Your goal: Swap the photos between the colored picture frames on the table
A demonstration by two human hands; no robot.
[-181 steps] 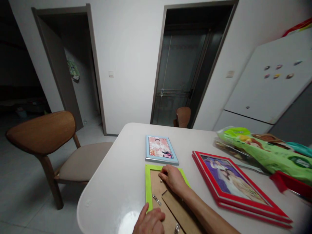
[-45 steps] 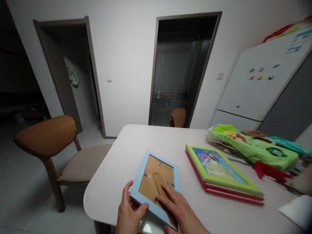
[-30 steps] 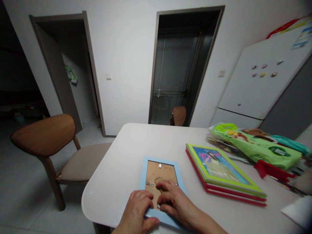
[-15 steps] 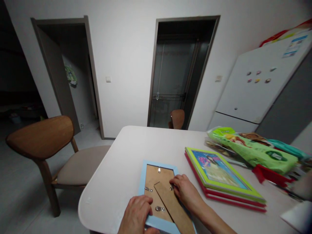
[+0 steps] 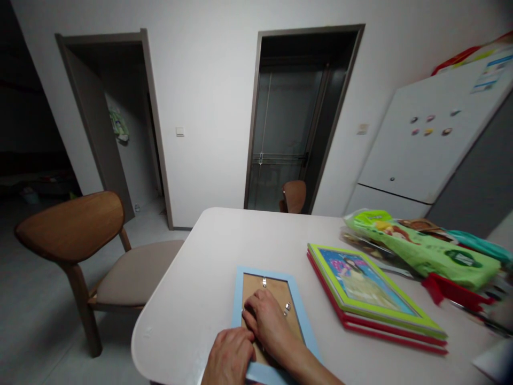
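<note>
A light blue picture frame lies face down near the front edge of the white table, its brown backing board up with small metal clips showing. My right hand rests flat on the backing, fingers at a clip on the left side. My left hand presses on the frame's near left corner. To the right lies a stack of frames, a green one with a picture on top of red ones.
A green plastic packet and other items lie at the table's right end. A wooden chair stands left of the table. A white fridge stands at the right; two dark doorways are behind.
My right hand moved from the right side of the backing to its left side, and the backing's stand, raised half a second ago, now lies flat. The left hand stays on the near corner.
</note>
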